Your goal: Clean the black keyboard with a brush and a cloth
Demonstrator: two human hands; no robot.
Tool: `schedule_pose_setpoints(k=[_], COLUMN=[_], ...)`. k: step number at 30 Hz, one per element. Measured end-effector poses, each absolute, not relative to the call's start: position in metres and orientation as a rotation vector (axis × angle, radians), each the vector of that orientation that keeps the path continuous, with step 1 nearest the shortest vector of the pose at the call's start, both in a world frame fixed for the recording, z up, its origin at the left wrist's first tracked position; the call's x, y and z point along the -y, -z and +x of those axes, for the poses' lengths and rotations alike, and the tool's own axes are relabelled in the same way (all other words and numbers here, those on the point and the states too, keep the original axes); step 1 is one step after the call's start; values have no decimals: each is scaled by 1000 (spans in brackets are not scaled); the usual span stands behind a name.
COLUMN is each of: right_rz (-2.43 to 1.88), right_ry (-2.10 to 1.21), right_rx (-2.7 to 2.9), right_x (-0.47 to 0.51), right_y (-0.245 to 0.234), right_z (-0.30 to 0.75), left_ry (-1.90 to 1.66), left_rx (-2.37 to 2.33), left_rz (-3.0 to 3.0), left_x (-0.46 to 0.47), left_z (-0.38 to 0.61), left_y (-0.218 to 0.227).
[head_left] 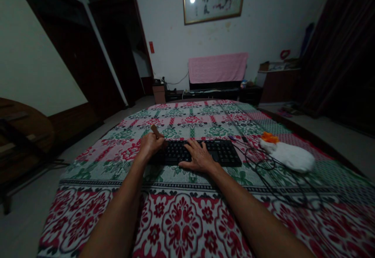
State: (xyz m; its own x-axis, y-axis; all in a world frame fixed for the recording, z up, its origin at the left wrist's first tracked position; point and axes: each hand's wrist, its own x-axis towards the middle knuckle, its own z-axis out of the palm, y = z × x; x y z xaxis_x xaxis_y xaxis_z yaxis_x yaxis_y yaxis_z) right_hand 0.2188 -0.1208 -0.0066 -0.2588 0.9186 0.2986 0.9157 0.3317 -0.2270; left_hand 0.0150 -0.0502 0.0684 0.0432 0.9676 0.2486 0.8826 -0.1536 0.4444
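Observation:
A black keyboard [222,152] lies on a bed covered with a red, green and white floral cloth [181,211]. My left hand [150,145] is closed around a brown wooden handle [155,130] that sticks up from the fist; its lower end rests at the keyboard's left end. My right hand [199,157] lies flat on the keys in the middle of the keyboard, fingers spread.
A black cable [275,180] loops over the cloth to the right of the keyboard. A white stuffed toy with an orange top [288,155] lies further right. A pink-draped stand [217,67] is against the far wall, dark wooden furniture on the left.

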Motion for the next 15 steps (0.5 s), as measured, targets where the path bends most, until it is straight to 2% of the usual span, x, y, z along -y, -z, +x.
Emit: schedule_pose_setpoints(k=[5,9,15], right_rz=[-1614,-1619,-1625], right_ry=[-6,-2,2], right_rx=[2231,2233,2233], right_x=[121,122,121], right_y=[7,6,6], right_z=[220,219,219], left_ry=[-947,-880,-688], left_rx=[-1869,-1863,-1876], left_rz=[2142,2169,2110], left_x=[36,33,38], left_z=[26,25,15], left_y=[-48,-39,-48])
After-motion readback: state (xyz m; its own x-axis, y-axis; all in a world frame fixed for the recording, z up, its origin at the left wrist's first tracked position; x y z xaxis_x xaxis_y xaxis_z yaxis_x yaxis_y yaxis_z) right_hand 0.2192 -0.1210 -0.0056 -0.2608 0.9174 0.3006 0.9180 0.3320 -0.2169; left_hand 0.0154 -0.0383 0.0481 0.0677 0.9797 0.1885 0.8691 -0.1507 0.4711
